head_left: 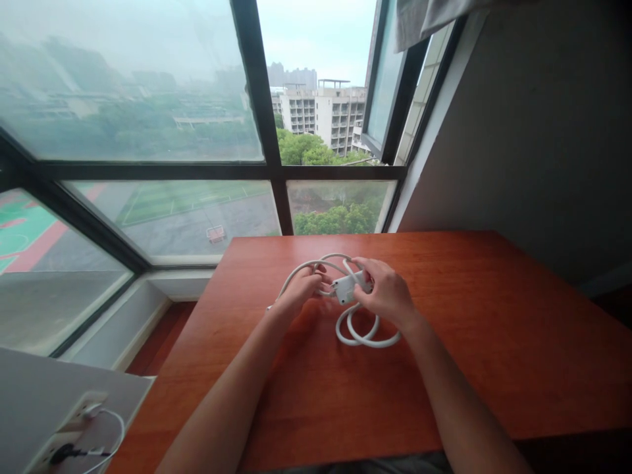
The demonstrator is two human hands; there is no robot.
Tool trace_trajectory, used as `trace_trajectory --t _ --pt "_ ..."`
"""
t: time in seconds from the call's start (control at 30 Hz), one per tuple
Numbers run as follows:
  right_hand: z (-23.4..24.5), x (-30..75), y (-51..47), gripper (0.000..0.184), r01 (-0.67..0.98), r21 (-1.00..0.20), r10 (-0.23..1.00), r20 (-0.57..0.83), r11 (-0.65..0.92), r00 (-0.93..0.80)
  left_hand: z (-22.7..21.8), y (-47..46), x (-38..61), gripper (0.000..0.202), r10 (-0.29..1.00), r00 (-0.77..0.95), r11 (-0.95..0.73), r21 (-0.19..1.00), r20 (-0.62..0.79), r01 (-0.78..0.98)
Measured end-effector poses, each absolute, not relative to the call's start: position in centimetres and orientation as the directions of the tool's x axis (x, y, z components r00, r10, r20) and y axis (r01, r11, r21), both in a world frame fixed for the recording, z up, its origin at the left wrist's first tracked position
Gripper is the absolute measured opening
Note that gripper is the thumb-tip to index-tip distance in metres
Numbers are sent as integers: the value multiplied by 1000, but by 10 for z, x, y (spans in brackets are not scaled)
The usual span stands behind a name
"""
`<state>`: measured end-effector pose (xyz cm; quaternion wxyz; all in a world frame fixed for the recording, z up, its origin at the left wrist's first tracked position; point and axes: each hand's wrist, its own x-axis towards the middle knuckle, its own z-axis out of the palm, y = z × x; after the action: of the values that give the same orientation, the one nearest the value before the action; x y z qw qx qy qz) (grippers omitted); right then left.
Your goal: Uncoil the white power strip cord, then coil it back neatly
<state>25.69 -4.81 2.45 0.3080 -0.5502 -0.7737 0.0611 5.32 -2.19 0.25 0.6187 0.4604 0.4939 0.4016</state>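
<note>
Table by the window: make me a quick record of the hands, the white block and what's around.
Right hand: holding the white block
Left hand: fingers near the block's other end, grip unclear
Cord: white, in loops
Table: reddish-brown
Behind: window, buildings outside
Lower left: white plug, black plug

Beyond the dark-framed window (pixel 274 172) stand green trees (pixel 309 149) and pale buildings (pixel 332 113).
</note>
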Motion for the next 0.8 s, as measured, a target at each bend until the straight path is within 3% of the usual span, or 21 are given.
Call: trace_trajectory --t 0.1,0.27,0.43,0.8 --pt "22 258 -46 48 813 -404 860 464 419 -212 6 -23 54 28 948 196 266 962 -249 -65" --pt "17 260 -42 44 831 -432 914 353 350 -201 4 -23 58 30 944 128 324 928 -304 -184" --pt "13 260 -40 46 815 -467 915 361 344 -179 -5 -21 63 25 932 75 357 863 -355 -358" --pt "12 260 -39 45 737 -577 914 383 353 -138 -2 -23 62 25 979 67 200 959 -190 -201"
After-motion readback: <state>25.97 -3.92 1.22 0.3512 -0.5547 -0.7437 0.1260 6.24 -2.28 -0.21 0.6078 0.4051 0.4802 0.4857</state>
